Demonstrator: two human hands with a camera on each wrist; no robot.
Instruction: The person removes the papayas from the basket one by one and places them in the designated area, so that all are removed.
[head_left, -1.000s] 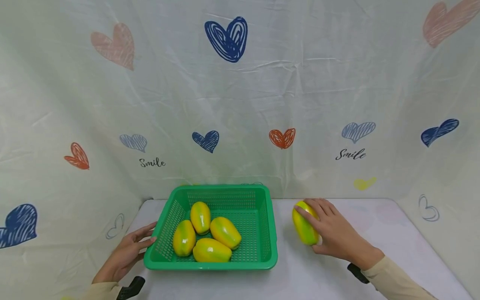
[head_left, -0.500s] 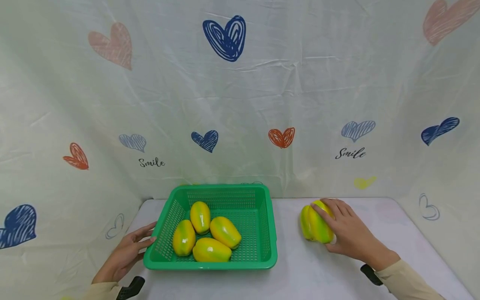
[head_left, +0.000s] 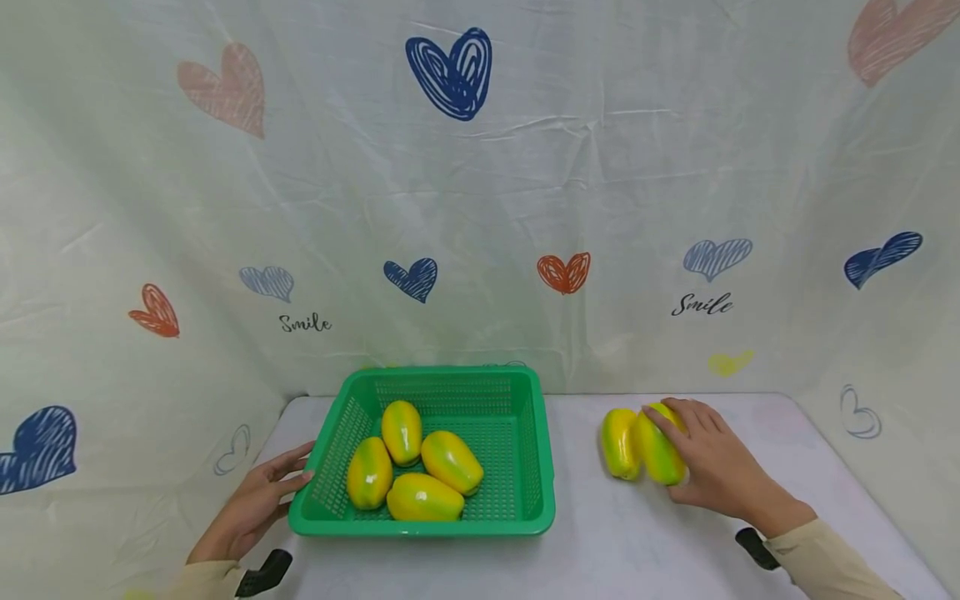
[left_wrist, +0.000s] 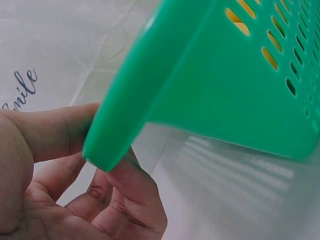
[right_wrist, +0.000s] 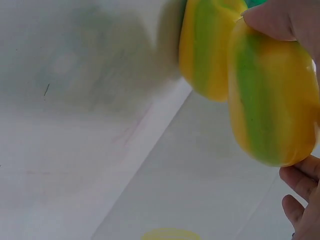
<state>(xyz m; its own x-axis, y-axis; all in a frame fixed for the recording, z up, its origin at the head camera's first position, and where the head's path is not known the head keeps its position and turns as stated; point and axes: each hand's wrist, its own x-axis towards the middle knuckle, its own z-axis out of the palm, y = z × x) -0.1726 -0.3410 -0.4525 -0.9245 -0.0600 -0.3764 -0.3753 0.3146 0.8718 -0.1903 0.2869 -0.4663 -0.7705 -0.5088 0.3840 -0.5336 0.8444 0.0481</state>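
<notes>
Right hand (head_left: 712, 467) and held fruit (head_left: 658, 457) had shifted farther right of the basket (head_left: 420, 528). Left hand (head_left: 251, 504) pinched the basket's left rim. Four fruits (head_left: 450, 461) lay inside it. Right of it stood one loose fruit (head_left: 619, 443), just beside the held fruit, which the right thumb and fingers gripped.

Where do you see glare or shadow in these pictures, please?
Head view: small white glints on the four fruits in the green basket; left wrist view: pale light stripes on the white table by the basket; right wrist view: a soft-edged shadow on the table beside the unheld fruit.
</notes>
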